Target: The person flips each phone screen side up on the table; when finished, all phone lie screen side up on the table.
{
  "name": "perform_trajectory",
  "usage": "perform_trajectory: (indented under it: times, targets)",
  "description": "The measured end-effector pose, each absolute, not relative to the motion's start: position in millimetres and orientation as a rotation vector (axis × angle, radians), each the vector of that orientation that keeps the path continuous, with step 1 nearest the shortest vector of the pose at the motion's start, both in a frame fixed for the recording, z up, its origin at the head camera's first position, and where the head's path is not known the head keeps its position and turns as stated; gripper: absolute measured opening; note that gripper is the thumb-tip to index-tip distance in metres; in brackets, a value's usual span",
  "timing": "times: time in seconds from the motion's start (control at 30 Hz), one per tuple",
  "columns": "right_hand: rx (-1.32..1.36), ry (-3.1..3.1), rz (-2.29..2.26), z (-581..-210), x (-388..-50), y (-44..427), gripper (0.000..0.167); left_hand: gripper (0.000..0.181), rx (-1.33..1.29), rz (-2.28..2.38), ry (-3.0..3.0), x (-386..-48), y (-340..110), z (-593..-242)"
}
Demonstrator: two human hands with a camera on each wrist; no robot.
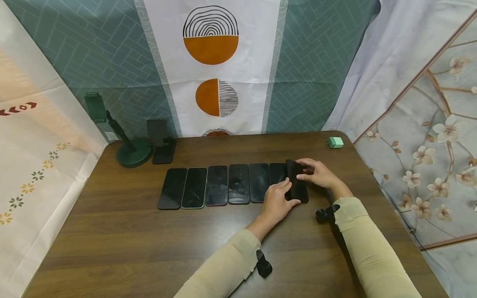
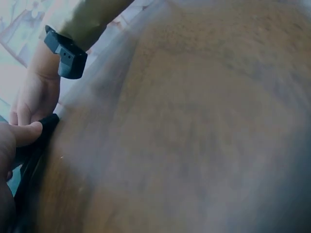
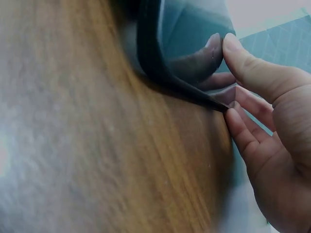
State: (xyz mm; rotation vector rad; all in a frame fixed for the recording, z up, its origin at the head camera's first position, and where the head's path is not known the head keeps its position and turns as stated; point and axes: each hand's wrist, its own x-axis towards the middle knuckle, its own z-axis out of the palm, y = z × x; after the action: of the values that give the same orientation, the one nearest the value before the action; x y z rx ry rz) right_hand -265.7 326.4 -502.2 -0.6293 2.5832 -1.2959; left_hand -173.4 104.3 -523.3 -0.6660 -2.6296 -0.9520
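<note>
Several dark smartphones [image 1: 217, 185] lie side by side in a row on the wooden table. At the row's right end is a black smartphone [image 1: 297, 182], held by both hands and tilted, overlapping the neighbouring phone [image 1: 277, 171]. My left hand [image 1: 277, 201] grips its lower left part, with the thumb by the bottom edge. My right hand [image 1: 318, 174] pinches its upper right side. In the right wrist view the right hand [image 3: 272, 111] has its thumb on the glossy face and fingers at the edge. The left wrist view shows the left thumb [image 2: 26, 133] against the black edge.
A green desk lamp [image 1: 134, 153] stands at the table's back left, beside a black phone stand [image 1: 164, 151]. Near the back right corner lies a mint-green charger plug [image 1: 336, 142]. Curtains of patterned cloth [image 1: 313, 62] hang behind and along both sides.
</note>
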Motion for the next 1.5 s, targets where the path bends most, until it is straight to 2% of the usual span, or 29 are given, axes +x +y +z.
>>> perform_trajectory:
  times: [0.23, 0.7, 0.97, 1.3, 1.5]
  targets:
    - [-0.645, 2.645, -1.215, -505.3, -265.2, 328.0, 0.062, 0.064, -0.635, -0.858, -2.68, -173.8, 106.5, -528.2]
    - [-0.686, 2.689, -1.155, -502.1, -263.6, 342.6, 0.061, 0.055, -0.786, -0.619, -2.809, -174.5, 103.5, -525.9]
    - [-0.685, 2.713, -1.141, -503.3, -263.7, 337.8, 0.062, 0.054, -0.802, -0.654, -2.772, -175.3, 96.8, -527.4]
    - [-0.673, 2.721, -1.18, -507.4, -265.7, 329.9, 0.061, 0.063, -0.776, -0.883, -2.746, -178.8, 89.5, -526.4]
    - [-0.609, 2.796, -1.217, -512.4, -258.8, 333.7, 0.059, 0.063, -0.824, -0.909, -2.745, -177.9, 65.7, -523.7]
